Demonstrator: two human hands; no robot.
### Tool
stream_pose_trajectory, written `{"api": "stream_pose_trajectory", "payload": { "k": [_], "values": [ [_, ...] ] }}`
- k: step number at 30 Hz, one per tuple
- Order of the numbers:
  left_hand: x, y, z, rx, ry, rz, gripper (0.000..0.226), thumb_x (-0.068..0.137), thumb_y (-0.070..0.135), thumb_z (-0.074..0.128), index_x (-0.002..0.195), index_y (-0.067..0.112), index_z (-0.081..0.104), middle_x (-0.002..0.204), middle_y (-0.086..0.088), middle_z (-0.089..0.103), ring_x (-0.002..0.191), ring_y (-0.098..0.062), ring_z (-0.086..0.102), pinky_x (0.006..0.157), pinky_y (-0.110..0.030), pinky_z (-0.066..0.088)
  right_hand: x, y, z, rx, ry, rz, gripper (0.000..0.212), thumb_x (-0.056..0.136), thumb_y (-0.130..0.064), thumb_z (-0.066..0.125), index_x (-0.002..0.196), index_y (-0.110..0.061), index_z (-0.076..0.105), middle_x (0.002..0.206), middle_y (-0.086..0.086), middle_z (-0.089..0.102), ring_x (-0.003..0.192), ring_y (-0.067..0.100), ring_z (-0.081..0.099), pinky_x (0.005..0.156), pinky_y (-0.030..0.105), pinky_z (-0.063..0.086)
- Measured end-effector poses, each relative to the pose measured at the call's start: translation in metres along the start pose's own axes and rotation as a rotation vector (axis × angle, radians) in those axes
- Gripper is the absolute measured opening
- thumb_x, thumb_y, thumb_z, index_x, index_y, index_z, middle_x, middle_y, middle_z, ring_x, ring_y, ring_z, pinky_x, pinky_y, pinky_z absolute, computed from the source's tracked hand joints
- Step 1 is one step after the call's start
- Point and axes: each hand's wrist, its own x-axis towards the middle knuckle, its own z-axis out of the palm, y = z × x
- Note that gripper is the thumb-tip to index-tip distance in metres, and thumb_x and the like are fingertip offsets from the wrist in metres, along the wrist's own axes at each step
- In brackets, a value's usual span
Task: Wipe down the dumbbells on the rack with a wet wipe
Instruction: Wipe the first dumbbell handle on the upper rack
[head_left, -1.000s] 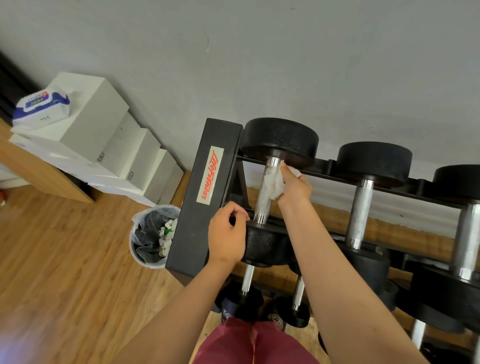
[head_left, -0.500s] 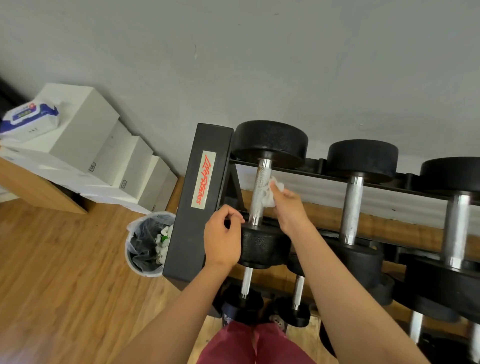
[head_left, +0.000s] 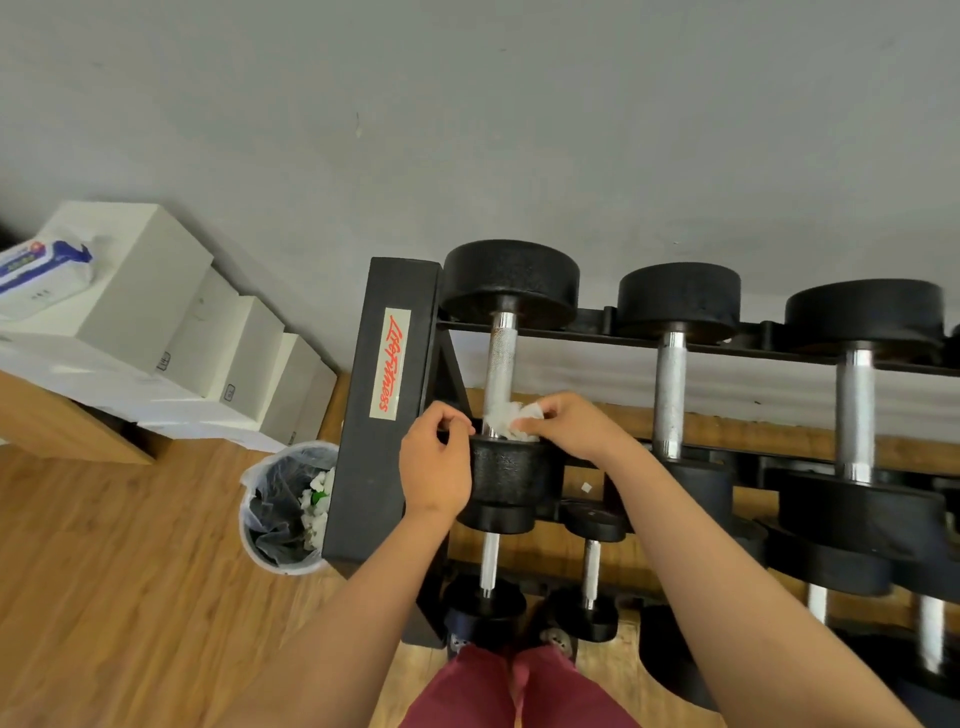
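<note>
Your right hand (head_left: 566, 426) pinches crumpled white wet wipe (head_left: 511, 418) on knurled chrome dumbbell handle (head_left: 500, 369) | your left hand (head_left: 434, 465) grips handle's near pebbled black head (head_left: 506, 470)

Right hand (head_left: 563, 426) slid the wet wipe (head_left: 511, 422) down the handle (head_left: 500, 364), from top to the near head (head_left: 506, 470)
</note>
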Motion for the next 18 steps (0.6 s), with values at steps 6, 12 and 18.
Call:
{"api": "stream_pose_trajectory", "payload": {
  "k": [6,12,18],
  "values": [
    [-0.003,0.015,-0.016,-0.120,-0.191,-0.051,0.012,0.097,0.020,0.055,0.102,0.020,0.066,0.100,0.009,0.066,0.102,-0.006,0.060,0.091,-0.024,0.047,-0.043,-0.010,0.002,0.283,0.200,-0.188,0.014,0.093,-0.017,0.062,0.105,-0.022,0.068,0.104,-0.008,0.067,0.099,0.006,0.062,0.078,0.013,0.048],
    [-0.027,0.054,-0.046,-0.183,-0.327,0.177,0.032,0.088,0.029,0.069,0.119,0.029,0.062,0.118,0.017,0.063,0.117,0.000,0.054,0.099,-0.017,0.041,-0.060,-0.025,0.019,0.378,0.306,-0.341,0.022,0.087,-0.009,0.069,0.107,-0.018,0.065,0.106,-0.003,0.068,0.099,0.007,0.063,0.085,0.022,0.052],
    [-0.024,0.056,-0.053,-0.159,-0.373,0.210,0.031,0.085,0.018,0.073,0.113,0.027,0.064,0.105,0.014,0.068,0.100,-0.002,0.063,0.082,-0.014,0.050,-0.065,-0.034,0.034,0.395,0.241,-0.417,0.031,0.085,-0.007,0.071,0.114,-0.009,0.061,0.112,0.005,0.065,0.101,0.010,0.063,0.084,0.020,0.052]
  ]
}}
